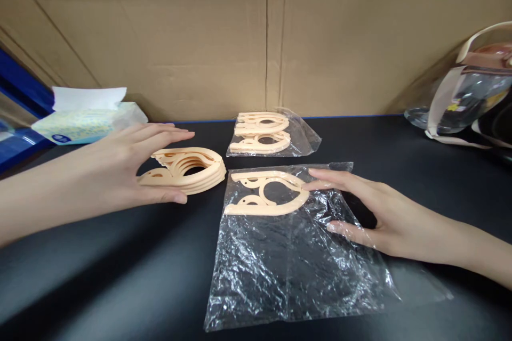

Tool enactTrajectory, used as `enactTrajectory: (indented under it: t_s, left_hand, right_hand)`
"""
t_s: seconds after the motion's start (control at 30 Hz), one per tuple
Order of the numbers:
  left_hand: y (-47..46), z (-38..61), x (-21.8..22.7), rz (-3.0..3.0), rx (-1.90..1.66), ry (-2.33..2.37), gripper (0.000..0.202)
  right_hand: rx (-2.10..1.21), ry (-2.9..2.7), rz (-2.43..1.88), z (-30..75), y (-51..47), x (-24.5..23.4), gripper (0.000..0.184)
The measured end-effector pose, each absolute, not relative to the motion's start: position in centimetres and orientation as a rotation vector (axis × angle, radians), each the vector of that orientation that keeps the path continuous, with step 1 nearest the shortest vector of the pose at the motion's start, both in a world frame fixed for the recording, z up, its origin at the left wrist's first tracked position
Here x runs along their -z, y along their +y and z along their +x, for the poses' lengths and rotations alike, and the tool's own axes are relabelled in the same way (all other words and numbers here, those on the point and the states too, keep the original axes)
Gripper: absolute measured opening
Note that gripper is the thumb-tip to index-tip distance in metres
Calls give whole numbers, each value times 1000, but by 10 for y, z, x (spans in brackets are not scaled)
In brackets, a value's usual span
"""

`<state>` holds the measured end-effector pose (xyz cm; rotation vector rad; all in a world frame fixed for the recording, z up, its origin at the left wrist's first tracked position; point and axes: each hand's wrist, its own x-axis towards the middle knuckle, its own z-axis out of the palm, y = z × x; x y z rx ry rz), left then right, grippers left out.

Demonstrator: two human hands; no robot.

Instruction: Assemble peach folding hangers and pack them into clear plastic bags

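Observation:
A stack of peach folded plastic hangers (214,180) lies left of centre on the black table. My left hand (140,157) is at its left side, thumb along the near edge and fingers stretched over the far part, without a closed grip. In front of me a clear plastic bag (276,272) lies flat, with a single folded hanger (286,208) in its upper left part. Whether that hanger is inside or on top is hard to tell. My right hand (372,210) rests on the bag, thumb and fingers apart, fingertips near the hanger's rounded end.
Behind, a second clear bag (302,136) holds folded hangers (260,130). A tissue pack (92,120) stands at the back left beside a blue frame (24,82). A strapped clear bottle (460,101) lies back right. Cardboard (192,37) walls off the table's rear.

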<state>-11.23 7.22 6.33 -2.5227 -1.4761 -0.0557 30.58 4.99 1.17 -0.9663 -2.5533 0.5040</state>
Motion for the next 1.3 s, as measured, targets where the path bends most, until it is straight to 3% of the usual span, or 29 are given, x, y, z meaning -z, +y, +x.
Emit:
enactTrajectory:
  t_s: [0.57, 0.83, 1.0, 1.13, 1.3]
  left_hand:
    - [72, -111, -64, -2529, 112, -1572, 102]
    - [74, -113, -67, -2575, 77, -1580, 82]
    - [72, -114, -67, -2619, 159, -1564, 86]
    - [63, -95, -67, -2599, 315, -1371, 78]
    - [33, -47, -57, -2570, 569, -1044, 59]
  right_hand:
    - [-501, -2525, -904, 306, 51, -11, 59]
    - [-365, -2308, -916, 314, 49, -17, 50]
    - [-241, -2243, -906, 314, 49, -19, 44]
    - [-139, -2145, -900, 314, 50, -17, 35]
    - [-403, -2089, -949, 301, 40, -26, 17]
